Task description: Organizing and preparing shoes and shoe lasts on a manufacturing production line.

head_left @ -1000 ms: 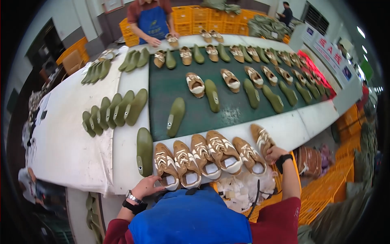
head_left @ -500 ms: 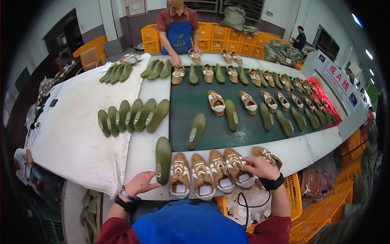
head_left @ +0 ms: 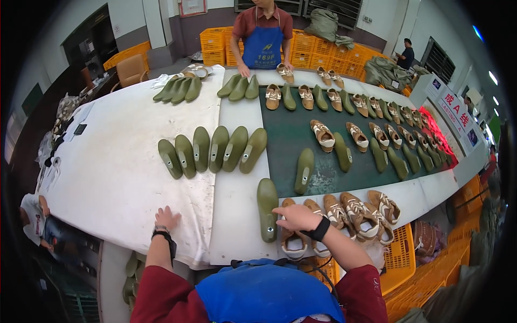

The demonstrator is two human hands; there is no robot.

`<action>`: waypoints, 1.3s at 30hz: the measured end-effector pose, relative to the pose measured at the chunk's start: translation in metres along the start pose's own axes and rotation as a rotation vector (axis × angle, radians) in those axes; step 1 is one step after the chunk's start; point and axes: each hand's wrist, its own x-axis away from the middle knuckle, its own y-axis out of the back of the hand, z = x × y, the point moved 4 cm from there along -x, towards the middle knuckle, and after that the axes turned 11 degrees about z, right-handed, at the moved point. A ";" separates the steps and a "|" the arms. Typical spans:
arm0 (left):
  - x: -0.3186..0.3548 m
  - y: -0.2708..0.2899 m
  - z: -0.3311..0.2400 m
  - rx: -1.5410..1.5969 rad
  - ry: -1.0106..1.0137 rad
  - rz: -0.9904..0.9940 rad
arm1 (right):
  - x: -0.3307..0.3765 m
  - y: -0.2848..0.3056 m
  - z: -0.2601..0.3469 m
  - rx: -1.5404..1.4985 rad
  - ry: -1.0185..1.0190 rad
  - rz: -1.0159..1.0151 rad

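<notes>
My right hand [head_left: 296,216] lies on the leftmost tan-and-white shoe [head_left: 293,242] of a row of several shoes [head_left: 358,212] at the table's near edge. Its fingers point left and touch or nearly touch a single green shoe last [head_left: 267,207] standing beside that shoe. My left hand [head_left: 167,218] rests flat on the white table cover [head_left: 107,172], fingers apart, holding nothing. Both wrists carry dark bands.
Several green lasts [head_left: 212,151] lie in a row mid-table, more at the far left [head_left: 177,89]. A dark green mat [head_left: 323,148] carries many shoes and lasts. A person in a blue apron [head_left: 264,37] works opposite. Yellow crates [head_left: 401,258] stand at my lower right.
My right hand has moved from the right end of the near shoe row to its left end by the single green last. My left hand slid left onto the white cover.
</notes>
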 end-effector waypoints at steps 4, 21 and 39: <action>-0.007 -0.008 0.008 0.044 0.034 0.030 | -0.030 -0.022 -0.007 0.038 -0.098 0.040; 0.008 -0.030 0.019 0.064 0.035 -0.138 | -0.107 -0.009 -0.227 -0.205 -1.010 -0.223; 0.049 -0.046 0.015 0.000 0.142 -0.413 | -0.082 -0.001 -0.314 -0.132 -1.035 -0.204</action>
